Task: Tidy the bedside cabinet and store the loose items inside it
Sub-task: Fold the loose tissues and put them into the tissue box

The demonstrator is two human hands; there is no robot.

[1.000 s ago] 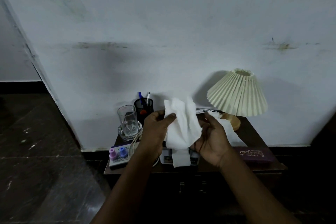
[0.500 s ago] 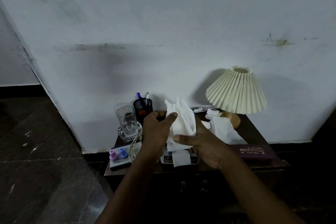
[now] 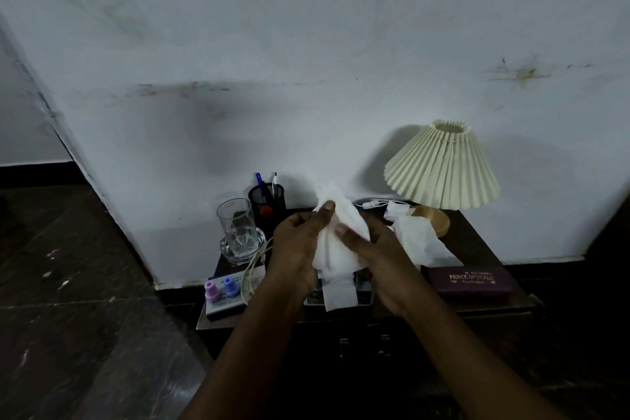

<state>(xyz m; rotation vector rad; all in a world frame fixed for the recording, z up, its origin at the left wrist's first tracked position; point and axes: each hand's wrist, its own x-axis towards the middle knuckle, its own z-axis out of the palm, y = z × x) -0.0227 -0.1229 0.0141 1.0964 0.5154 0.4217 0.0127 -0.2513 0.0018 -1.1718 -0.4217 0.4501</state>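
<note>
Both hands hold one white tissue [image 3: 335,249] bunched up above the middle of the dark bedside cabinet [image 3: 484,309]. My left hand [image 3: 300,247] pinches its top left with the thumb, and my right hand [image 3: 378,256] presses its right side. A tissue strip [image 3: 339,295] hangs down over a small box that is mostly hidden. More crumpled tissues [image 3: 417,242] lie on the cabinet top to the right. A purple spectacle case [image 3: 470,283] marked PRINCE OPTICALS lies near the front right.
A glass mug [image 3: 238,232] and a black pen holder [image 3: 266,199] stand at the back left. A box with pink and blue bottles [image 3: 221,293] and a white cable [image 3: 255,266] lie front left. A pleated lamp [image 3: 443,170] stands back right. Drawer handles [image 3: 364,344] show below.
The tissue was spread open between my hands a second ago; now it is gathered into a tighter bunch, with my right hand brought in over its front.
</note>
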